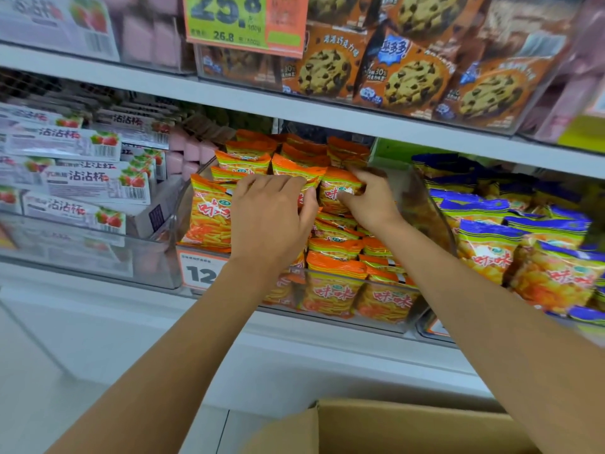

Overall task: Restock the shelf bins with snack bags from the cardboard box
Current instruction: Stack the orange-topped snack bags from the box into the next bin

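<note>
Nearest, the cardboard box [393,427] sits open at the bottom edge of the view, directly below both forearms. This probably keeps the reach from supply to shelf short. Its contents are not visible.

Above it, the clear bin [178,221] holds the orange snack bags [337,253]. They are stacked flat in the front section and stand face-forward in rows further back. A price tag [199,273] is fixed to the bin's front left corner.

Both hands work inside the bin at mid-depth:

- The left hand [271,221] is palm-down, with its fingers curled over the top edge of the middle bag [294,173] and gripping it. This grip appears to keep the row from tipping forward.
- The right hand [371,199] pinches the end bag [339,191] between thumb and fingers, just beside the middle bag. The bag is upright with its printed face outward, apparently being seated in line with its neighbours.

Judged from the fill level, the bin is almost full and little room remains along the right wall.

Blue snack bags [491,244] fill the neighbouring bin to the right. Strawberry-print boxes [82,178] fill the one to the left.

On the shelf above, furthest away, are cookie packs [406,80] and a green price sign [229,24].
</note>
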Demonstrator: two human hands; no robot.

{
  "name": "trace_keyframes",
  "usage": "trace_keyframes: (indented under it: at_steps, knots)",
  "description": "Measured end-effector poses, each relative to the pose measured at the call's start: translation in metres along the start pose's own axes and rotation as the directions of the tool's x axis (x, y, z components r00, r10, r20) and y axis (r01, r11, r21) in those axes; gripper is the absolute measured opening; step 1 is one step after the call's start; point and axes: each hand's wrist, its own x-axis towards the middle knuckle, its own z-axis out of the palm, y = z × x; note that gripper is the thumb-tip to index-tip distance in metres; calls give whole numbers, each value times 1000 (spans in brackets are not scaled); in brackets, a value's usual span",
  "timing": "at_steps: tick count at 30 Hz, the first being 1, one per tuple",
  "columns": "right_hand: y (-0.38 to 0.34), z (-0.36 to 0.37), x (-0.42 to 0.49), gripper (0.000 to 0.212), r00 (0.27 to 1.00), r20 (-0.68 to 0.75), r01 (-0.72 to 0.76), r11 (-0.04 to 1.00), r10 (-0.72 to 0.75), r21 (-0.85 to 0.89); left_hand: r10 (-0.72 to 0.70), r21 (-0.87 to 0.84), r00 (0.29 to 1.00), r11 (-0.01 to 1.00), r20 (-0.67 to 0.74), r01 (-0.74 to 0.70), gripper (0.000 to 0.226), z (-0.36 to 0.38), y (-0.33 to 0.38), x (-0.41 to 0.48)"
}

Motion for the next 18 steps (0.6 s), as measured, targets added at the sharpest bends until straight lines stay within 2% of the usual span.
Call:
trace_keyframes:
  at_steps: [5, 9, 13, 16, 18]
  knots:
    - [1, -1, -8, 69, 994, 14, 109, 978, -108, -177, 1, -20, 1000, 1000, 9, -1, 48, -3, 1, 0]
    - [1, 3, -3, 66, 995, 20, 97, 970, -95, -224, 8, -43, 999, 999, 34, -6, 51, -5, 1, -1]
    - [-2, -2, -5, 75, 995, 39, 101, 943, -94, -318, 9, -59, 997, 998, 72, -5, 50, -8, 1, 0]
    - [-5, -10, -14, 84, 995, 34, 100, 932, -94, -348, 9, -53, 991, 999, 130, -2, 56, -13, 3, 0]
    - [-8, -16, -25, 82, 993, 29, 117, 936, -113, -331, 11, -43, 981, 999, 192, -2, 60, -18, 4, 2]
